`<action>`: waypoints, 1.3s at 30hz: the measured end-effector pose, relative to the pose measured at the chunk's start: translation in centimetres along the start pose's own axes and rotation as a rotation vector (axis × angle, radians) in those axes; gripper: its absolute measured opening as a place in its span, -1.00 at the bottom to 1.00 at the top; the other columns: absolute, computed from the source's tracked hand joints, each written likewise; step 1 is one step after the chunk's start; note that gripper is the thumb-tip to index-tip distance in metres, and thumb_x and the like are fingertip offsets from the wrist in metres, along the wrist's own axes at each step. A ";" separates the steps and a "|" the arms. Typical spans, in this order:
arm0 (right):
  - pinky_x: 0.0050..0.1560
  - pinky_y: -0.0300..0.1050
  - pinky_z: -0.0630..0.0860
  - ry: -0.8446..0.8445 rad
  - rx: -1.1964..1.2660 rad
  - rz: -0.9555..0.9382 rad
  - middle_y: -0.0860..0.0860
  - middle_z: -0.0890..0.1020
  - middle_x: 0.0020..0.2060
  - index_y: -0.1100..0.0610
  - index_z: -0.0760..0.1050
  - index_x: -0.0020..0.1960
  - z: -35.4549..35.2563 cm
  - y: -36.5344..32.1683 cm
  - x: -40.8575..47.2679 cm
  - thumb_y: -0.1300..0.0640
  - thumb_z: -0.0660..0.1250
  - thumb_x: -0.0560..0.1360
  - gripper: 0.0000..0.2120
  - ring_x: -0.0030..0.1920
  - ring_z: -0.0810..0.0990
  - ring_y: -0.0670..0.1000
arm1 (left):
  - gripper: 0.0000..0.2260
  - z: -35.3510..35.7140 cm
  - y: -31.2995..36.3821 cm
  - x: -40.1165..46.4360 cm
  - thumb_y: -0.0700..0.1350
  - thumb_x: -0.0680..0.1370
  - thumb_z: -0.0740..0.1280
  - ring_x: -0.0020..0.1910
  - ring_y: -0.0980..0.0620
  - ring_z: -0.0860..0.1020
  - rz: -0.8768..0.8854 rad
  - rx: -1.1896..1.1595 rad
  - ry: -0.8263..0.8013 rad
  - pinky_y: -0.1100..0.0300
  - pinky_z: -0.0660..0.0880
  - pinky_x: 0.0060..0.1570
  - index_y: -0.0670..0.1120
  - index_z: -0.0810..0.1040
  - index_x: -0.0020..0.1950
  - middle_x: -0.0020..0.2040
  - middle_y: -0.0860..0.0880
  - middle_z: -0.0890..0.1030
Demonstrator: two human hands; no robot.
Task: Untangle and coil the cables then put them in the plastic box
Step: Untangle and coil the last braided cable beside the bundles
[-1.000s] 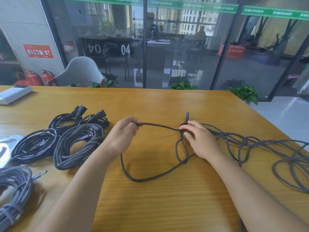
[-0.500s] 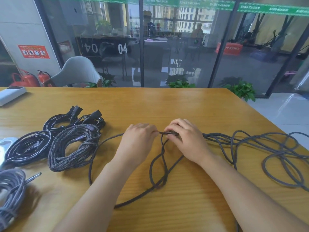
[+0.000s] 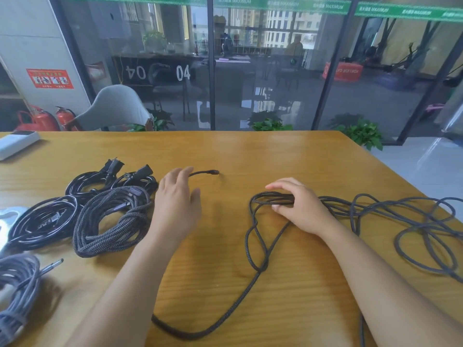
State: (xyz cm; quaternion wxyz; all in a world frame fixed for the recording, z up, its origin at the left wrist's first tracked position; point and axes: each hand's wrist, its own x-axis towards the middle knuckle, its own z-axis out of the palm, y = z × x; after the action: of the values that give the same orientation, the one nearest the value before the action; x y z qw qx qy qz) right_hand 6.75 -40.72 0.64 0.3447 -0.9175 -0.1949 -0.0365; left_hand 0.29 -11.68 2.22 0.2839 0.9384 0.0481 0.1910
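A long dark braided cable lies in loose loops across the wooden table, its tangled length trailing right. My right hand pinches a small bundle of its loops between fingers and thumb. My left hand hovers palm down with fingers nearly straight and thumb spread. The cable's plug end sticks out past its fingertips. One stretch of cable passes under my left forearm. A clear plastic thing shows at the left edge, mostly cut off.
Coiled cables lie on the left: two black power cords, a thick braided coil and a grey coil. A white device sits far left. The table's right edge runs diagonally, floor beyond.
My hands, together at the middle half a second ago, have parted. The left moved left, the cable end now pokes beyond it. The right shifted right with gathered loops.
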 end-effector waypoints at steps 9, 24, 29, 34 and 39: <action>0.20 -0.38 0.40 0.134 0.040 -0.046 -0.21 0.55 0.10 -0.10 0.62 0.16 -0.4 0.1 0.0 0.03 0.58 0.48 -0.71 0.18 0.50 -0.26 | -0.56 1.6 5.0 -2.8 0.22 0.53 0.46 0.33 0.15 0.37 0.422 0.039 -0.564 0.17 0.34 0.31 0.24 0.52 0.40 0.35 0.22 0.45; 0.04 -0.05 0.44 0.004 -0.196 -0.293 -0.16 0.55 -0.09 -0.01 0.61 0.03 1.8 -3.6 -0.5 -0.02 0.32 0.67 -0.87 -0.02 0.48 -0.09 | -0.87 1.3 2.2 -1.1 -0.04 0.65 0.38 -0.36 0.02 0.64 0.003 -0.226 -0.313 0.14 0.56 -0.39 0.11 0.65 -0.08 -0.27 0.11 0.68; -0.07 -0.10 0.39 0.444 -0.156 0.061 -0.06 0.54 -0.05 0.07 0.54 0.04 -0.5 -1.4 0.1 0.06 0.22 0.70 -0.85 -0.07 0.53 -0.03 | -0.87 1.1 1.7 -0.8 -0.08 0.72 0.22 -0.35 0.04 0.65 -0.095 -0.284 -0.436 0.05 0.64 -0.25 0.00 0.54 0.03 -0.27 0.05 0.72; 0.57 0.05 0.23 0.260 -0.446 -0.300 -0.03 0.46 0.47 0.02 0.39 0.55 0.6 -3.2 -0.5 0.17 0.32 0.64 -0.52 0.49 0.34 0.04 | -0.87 2.0 2.6 -1.2 -0.09 0.74 0.18 -0.52 0.18 0.40 -0.034 -0.314 -0.427 0.26 0.35 -0.47 -0.02 0.49 0.06 -0.44 0.08 0.50; 0.17 -0.19 0.50 0.038 -0.122 -0.508 -0.14 0.70 0.04 0.03 0.68 0.17 2.4 -5.3 -0.7 0.03 0.35 0.67 -0.83 0.07 0.62 -0.10 | -0.91 1.8 1.9 -1.2 -0.02 0.73 0.19 -0.37 0.04 0.57 0.046 -0.102 -0.332 0.06 0.57 -0.31 0.10 0.48 0.08 -0.30 0.02 0.65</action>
State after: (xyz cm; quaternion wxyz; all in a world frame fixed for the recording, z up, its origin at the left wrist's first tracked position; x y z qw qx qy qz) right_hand 3.91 -35.73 1.94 0.2722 -0.8573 -0.4102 -0.1508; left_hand -0.10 -14.41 1.46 0.3308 0.9423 -0.0308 0.0418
